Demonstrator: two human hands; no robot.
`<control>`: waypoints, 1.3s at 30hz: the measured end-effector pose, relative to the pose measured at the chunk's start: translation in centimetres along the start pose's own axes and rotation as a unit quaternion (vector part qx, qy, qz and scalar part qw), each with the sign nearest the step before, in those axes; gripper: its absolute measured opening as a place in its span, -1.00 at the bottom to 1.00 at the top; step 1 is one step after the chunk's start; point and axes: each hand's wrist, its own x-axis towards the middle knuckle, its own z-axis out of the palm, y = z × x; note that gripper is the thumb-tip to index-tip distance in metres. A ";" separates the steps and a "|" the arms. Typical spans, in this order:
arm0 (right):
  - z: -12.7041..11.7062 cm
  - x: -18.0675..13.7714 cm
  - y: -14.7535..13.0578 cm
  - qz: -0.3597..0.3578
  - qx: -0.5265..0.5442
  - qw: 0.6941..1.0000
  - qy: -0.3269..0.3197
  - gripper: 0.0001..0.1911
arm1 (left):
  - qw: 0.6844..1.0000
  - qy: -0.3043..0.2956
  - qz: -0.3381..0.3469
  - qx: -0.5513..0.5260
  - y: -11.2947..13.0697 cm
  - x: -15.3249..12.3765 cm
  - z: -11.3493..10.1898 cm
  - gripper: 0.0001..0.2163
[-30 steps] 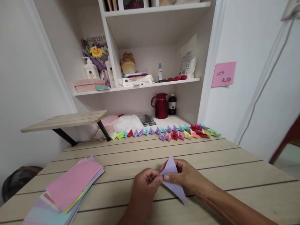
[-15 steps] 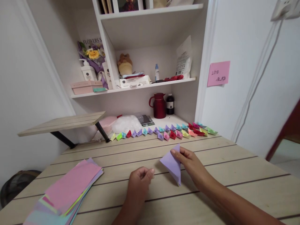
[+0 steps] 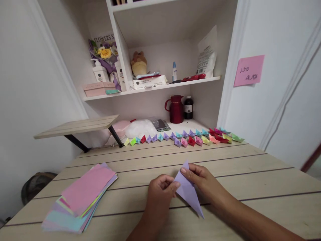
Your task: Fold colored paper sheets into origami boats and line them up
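A folded purple sheet of paper [image 3: 188,190], pointed at its top and bottom, is held above the table in front of me. My right hand [image 3: 200,179] pinches its upper right edge, thumb on the near face. At the paper's left corner, my left hand [image 3: 163,189] grips it between thumb and curled fingers. The fingers behind the sheet are partly hidden. Beyond my hands, small folded paper boats [image 3: 191,141] in many colours stand in rows along the back of the table.
To the left lies a fanned stack of coloured paper [image 3: 87,189], pink on top. A small raised wooden shelf [image 3: 77,126] on black legs stands at the back left. Behind the boats are a red jug [image 3: 176,110], a dark bottle [image 3: 188,107] and a white plastic bag [image 3: 140,129].
My left hand has moved right and taken hold of the purple paper's left corner. The paper has tilted, its lower point swinging right. The view has shifted slightly.
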 end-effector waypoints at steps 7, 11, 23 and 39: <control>0.5 -0.4 -0.5 -0.020 -0.014 0.999 -0.044 -0.58 | 0.998 0.052 -0.026 -0.009 1.1 0.3 -1.0 -0.74; 0.0 0.4 0.6 -0.003 -0.055 0.998 0.011 -0.54 | 0.998 0.056 -0.025 -0.017 0.9 0.4 -1.2 -0.75; -0.1 0.3 0.4 -0.048 -0.055 0.997 0.009 -0.56 | 0.995 0.045 -0.025 -0.090 -0.4 0.6 -1.8 -0.74; 0.4 -1.0 -2.5 -0.092 0.027 0.995 -0.037 -0.69 | 0.956 -0.095 -0.065 -0.270 0.4 0.4 -1.6 -0.73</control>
